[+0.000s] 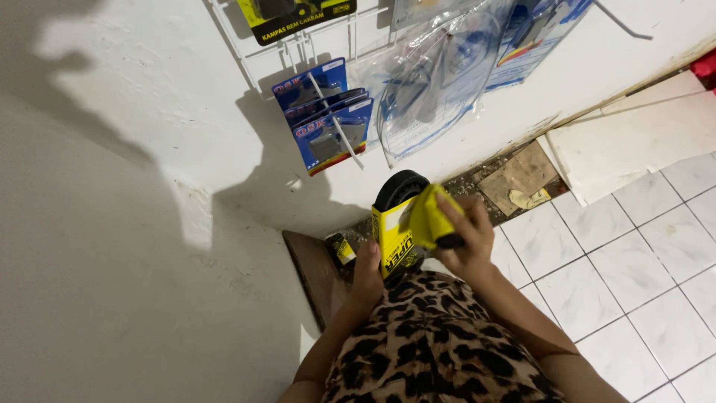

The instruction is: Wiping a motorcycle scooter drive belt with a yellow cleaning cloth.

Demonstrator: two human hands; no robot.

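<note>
I hold a black rubber belt (400,186) wrapped in a yellow card sleeve (391,237) in front of my body. My left hand (367,273) grips the sleeve's lower left edge. My right hand (468,237) presses a yellow cloth (432,218) against the belt's right side. My leopard-print garment (432,343) fills the bottom of the view below both hands.
A white wall rack (298,52) carries blue blister packs (328,123), a yellow-and-black pack (294,16) and clear plastic bags (436,75). White floor tiles (634,246) lie at the right, with flat boards (641,134) along the wall. A small yellow-labelled can (343,248) and a brown plank (315,272) rest near the wall base.
</note>
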